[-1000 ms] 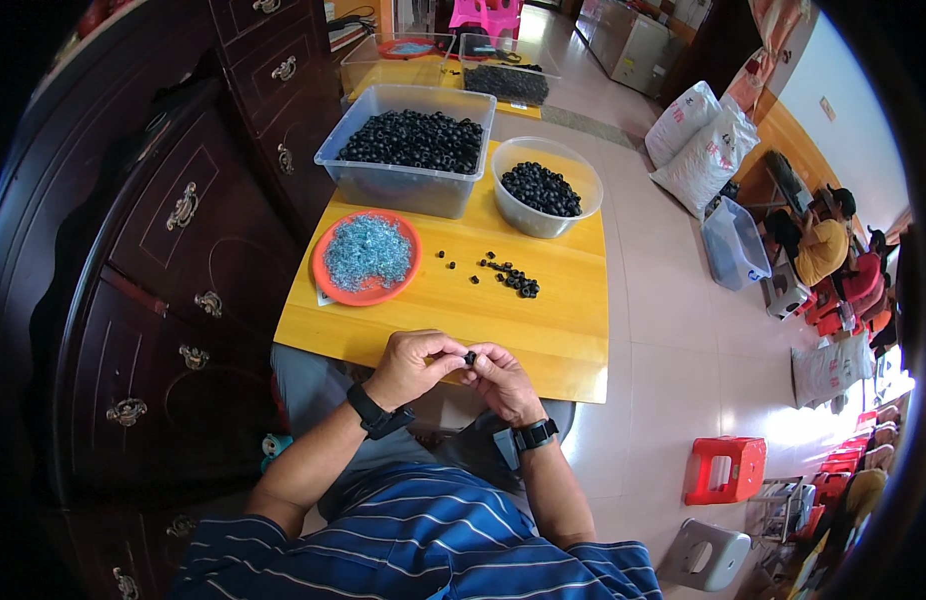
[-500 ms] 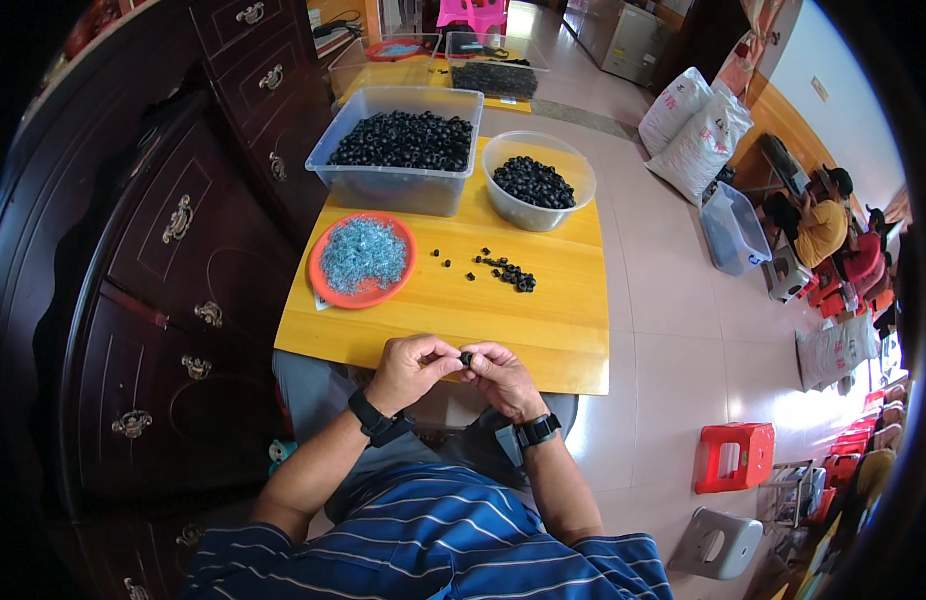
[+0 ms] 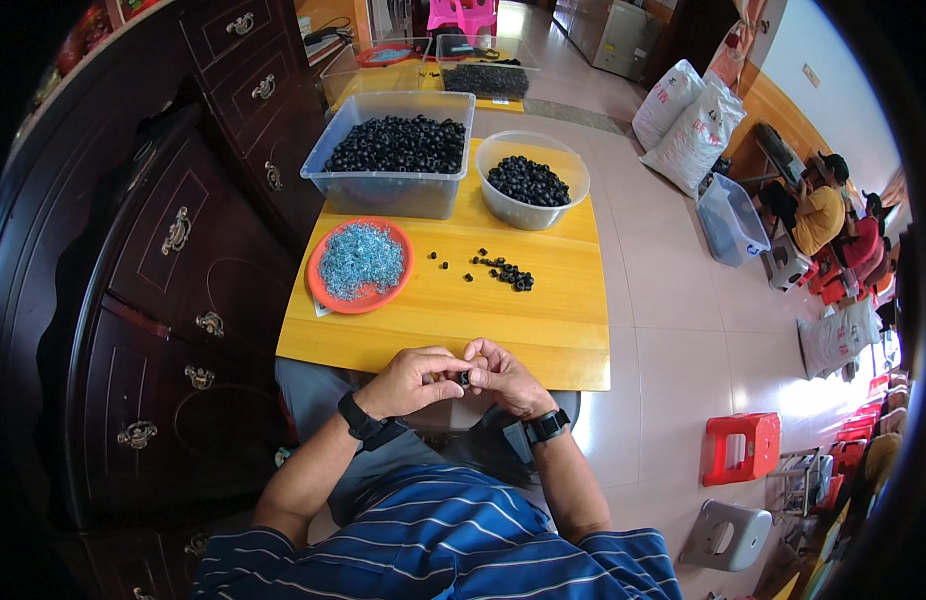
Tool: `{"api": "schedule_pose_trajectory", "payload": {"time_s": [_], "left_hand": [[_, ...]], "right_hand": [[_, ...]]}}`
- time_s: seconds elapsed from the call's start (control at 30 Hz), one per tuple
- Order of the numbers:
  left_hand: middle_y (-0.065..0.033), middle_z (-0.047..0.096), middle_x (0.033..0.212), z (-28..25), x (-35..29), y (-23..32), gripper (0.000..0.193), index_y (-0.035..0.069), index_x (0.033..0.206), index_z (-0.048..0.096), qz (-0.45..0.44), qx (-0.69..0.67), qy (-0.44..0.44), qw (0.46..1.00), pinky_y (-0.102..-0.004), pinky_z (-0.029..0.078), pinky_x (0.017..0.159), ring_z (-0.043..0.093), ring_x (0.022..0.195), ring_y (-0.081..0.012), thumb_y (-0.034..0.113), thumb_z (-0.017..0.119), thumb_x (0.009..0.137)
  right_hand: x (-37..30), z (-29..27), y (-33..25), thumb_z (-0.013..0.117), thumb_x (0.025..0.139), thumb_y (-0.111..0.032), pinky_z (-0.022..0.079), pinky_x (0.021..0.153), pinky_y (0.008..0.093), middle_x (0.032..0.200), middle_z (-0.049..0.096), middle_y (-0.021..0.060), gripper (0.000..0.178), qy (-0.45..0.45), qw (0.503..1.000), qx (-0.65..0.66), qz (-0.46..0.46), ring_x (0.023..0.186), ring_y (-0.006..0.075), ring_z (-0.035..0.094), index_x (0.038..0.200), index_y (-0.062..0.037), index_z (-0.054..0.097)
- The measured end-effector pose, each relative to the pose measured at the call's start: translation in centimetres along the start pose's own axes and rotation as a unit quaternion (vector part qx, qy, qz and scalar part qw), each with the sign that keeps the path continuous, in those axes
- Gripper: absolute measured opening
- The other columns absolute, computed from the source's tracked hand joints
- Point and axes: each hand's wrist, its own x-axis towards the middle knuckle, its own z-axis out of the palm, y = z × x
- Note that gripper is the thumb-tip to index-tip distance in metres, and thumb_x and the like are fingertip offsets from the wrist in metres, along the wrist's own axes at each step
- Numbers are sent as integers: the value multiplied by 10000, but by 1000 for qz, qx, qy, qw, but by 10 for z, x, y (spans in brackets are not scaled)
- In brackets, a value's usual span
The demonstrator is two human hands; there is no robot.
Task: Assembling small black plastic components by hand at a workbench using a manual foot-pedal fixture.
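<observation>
Close to the near table edge, my left hand (image 3: 415, 382) and my right hand (image 3: 507, 382) meet over a small black ring-shaped part (image 3: 464, 380). My right thumb and fingers pinch it, while the left thumb and fingertips press at its other side; fingers partly hide it. Farther in on the yellow table, several loose black parts (image 3: 513, 276) lie in a cluster, with a few more to its left. An orange-red plate (image 3: 348, 304) at the left holds a heap of thin, clear bluish pieces (image 3: 361, 258).
A clear rectangular bin (image 3: 403, 198) and a round clear bowl (image 3: 528, 215), both filled with black parts, stand at the table's far side. Dark drawers (image 3: 143, 340) line the left. At right are a red stool (image 3: 743, 447), a grey stool (image 3: 725, 535), white sacks (image 3: 695, 135) and seated people (image 3: 821, 215).
Both hands have shifted slightly, still together at the black part, which sits a little lower. My right index finger has lifted and the left fingers reach farther over the part.
</observation>
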Motion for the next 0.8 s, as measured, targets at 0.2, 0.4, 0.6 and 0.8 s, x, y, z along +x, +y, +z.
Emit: {"api": "schedule_pose_trajectory", "payload": {"time_s": [0.2,0.4,0.6,0.8], "left_hand": [[-81,666,851,6,-7,10,270,41,1042,695,37,47,0,998,-297,506,671,651,754,-208,101,763,788],[-91,658,839,10,-13,32,253,32,994,686,73,86,35,993,-313,505,671,649,744,-244,93,779,766],[-85,634,818,15,-15,36,242,33,977,682,109,116,75,984,-317,493,651,635,721,-241,100,778,765],[-83,625,813,12,-14,32,233,30,978,676,130,129,81,980,-315,488,642,630,719,-230,102,771,779]], "right_hand": [[-9,5,-1,741,867,-162,453,647,179,788,624,-32,237,-1,999,-51,18,683,45,559,988,-94,548],[-17,18,-6,751,854,-136,453,620,180,791,620,-33,202,-16,998,-54,-8,685,38,560,917,-86,565],[-20,28,-14,746,853,-97,454,646,180,813,610,-41,177,-14,997,-67,-23,720,35,562,897,-83,576],[-20,30,-16,735,865,-99,458,673,188,817,595,-51,160,-5,994,-105,-7,745,34,556,910,-79,582]]}}
